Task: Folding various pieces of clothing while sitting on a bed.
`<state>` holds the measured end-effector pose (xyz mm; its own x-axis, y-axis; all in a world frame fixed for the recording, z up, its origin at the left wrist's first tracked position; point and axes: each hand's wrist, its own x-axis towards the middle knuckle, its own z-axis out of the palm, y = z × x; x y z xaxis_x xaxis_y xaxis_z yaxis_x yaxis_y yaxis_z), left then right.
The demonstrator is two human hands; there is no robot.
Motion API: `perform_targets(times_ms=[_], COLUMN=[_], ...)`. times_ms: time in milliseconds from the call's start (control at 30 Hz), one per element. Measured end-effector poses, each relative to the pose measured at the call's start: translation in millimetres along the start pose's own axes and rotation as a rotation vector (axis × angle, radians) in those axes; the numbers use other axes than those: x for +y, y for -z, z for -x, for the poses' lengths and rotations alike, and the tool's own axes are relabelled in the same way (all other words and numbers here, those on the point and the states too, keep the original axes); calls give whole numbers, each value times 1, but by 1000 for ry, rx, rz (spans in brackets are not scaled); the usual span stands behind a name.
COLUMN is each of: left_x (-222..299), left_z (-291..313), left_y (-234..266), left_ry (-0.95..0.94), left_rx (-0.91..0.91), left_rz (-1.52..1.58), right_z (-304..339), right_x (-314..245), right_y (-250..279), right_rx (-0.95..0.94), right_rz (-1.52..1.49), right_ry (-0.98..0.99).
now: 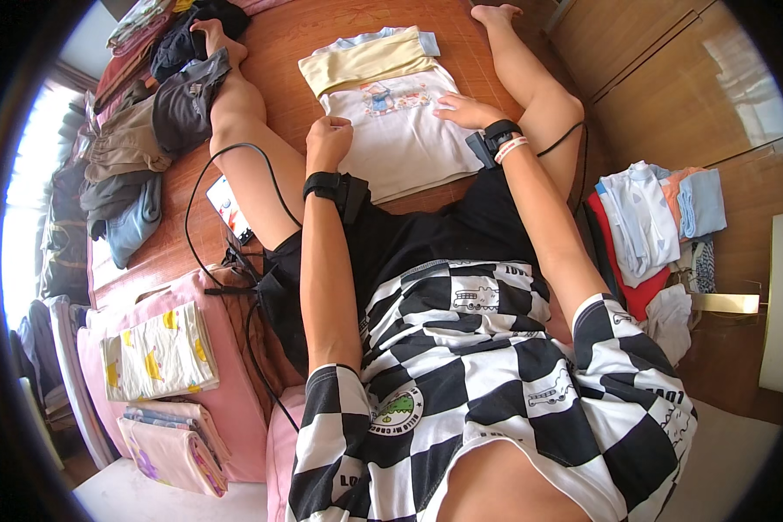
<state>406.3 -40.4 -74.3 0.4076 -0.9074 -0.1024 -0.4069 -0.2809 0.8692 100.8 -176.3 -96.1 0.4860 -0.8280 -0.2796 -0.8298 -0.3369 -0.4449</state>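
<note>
A white T-shirt (pixel 400 161) with a printed picture on its chest lies flat on the reddish-brown wooden surface between my legs. Across its far end rests a folded pale-yellow garment (pixel 374 59), and light-blue cloth (pixel 428 43) shows beyond and beside it. My left hand (pixel 329 142) is closed at the shirt's left edge, its fingers curled and seeming to pinch the cloth. On the right edge, beside the print, my right hand (pixel 468 113) lies with fingers stretched out and apart, touching the shirt from above.
Dark and tan clothes (pixel 126 143) are heaped at the left. A phone (pixel 228 209) lies by my left leg, near a black cable (pixel 191 196). Folded cloths (pixel 161 352) sit on pink bedding (pixel 244 365). More folded clothes (pixel 639 222) are stacked at right, by wooden cabinets (pixel 670 78).
</note>
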Motion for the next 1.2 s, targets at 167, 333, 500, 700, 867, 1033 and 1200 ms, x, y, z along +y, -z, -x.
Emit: perform_targets(times_ms=[167, 333, 500, 700, 867, 1033, 1200], left_x=[1, -1, -4, -4, -4, -6, -7], left_z=[1, -1, -4, -4, -3, -4, -6], left_y=[1, -1, -3, -2, 0, -1, -3], left_ry=[-27, -17, -15, -44, -58, -70, -36], left_rx=[-5, -9, -16, -17, -33, -22, -13], left_rz=[-9, -6, 15, 33, 7, -40, -39], right_z=[-1, 0, 2, 2, 2, 1, -1], right_x=[2, 2, -1, -2, -1, -1, 0], right_y=[-2, -2, 0, 0, 0, 0, -1], right_rx=[20, 27, 6, -1, 8, 5, 5], right_rz=[-18, -18, -27, -9, -21, -23, -18], right_ry=[26, 22, -10, -14, 9, 14, -5])
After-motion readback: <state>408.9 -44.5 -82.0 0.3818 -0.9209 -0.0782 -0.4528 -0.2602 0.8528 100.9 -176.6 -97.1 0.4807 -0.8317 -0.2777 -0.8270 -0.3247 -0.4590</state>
